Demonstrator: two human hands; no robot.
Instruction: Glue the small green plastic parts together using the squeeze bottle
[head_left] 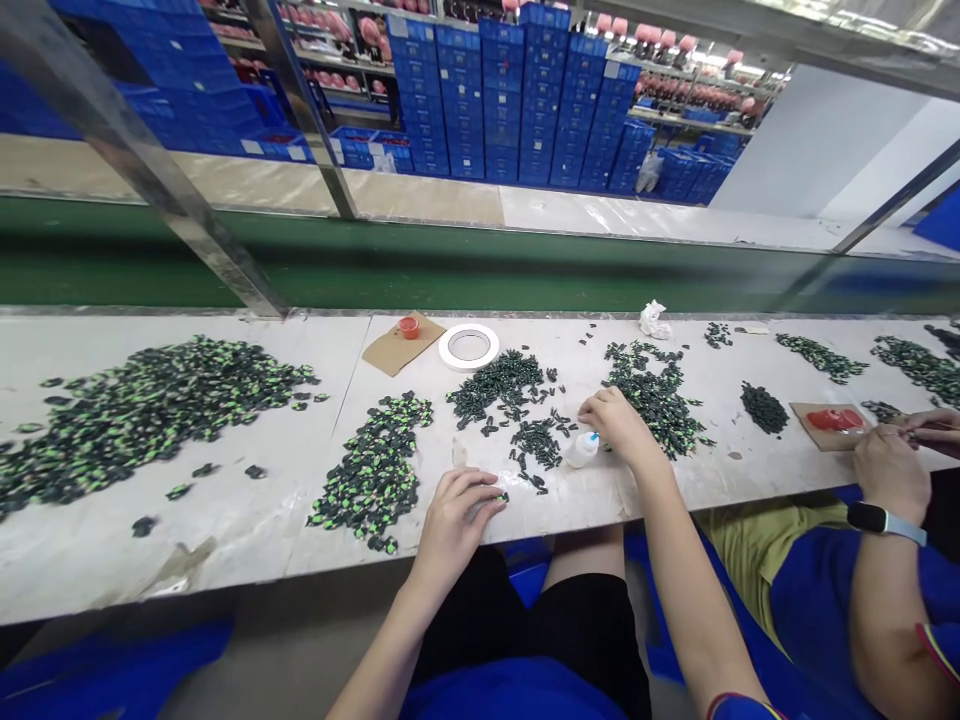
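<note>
My left hand (459, 515) rests low over the table edge, thumb and fingers pinching a small black-and-green plastic piece (502, 497). Further right, my right hand (616, 422) is bent with its fingertips close together; whatever lies between them is hidden. Just below those fingers is a small white bottle with a blue tip (582, 450). A pile of black-and-green pieces (660, 400) lies beside and behind my right hand. Between my hands are small dark parts (537, 443), with a larger heap of dark parts (499, 385) behind them. Another black-and-green pile (375, 470) spreads left of my left hand.
A roll of white tape (469, 347) lies near brown cardboard (403, 345) bearing a red-filled cup (409, 327). A large pile (165, 410) covers the left. Crumpled tissue (655, 320) sits at the back. At right, a co-worker's hands (892, 465) work near a red-topped card (832, 422).
</note>
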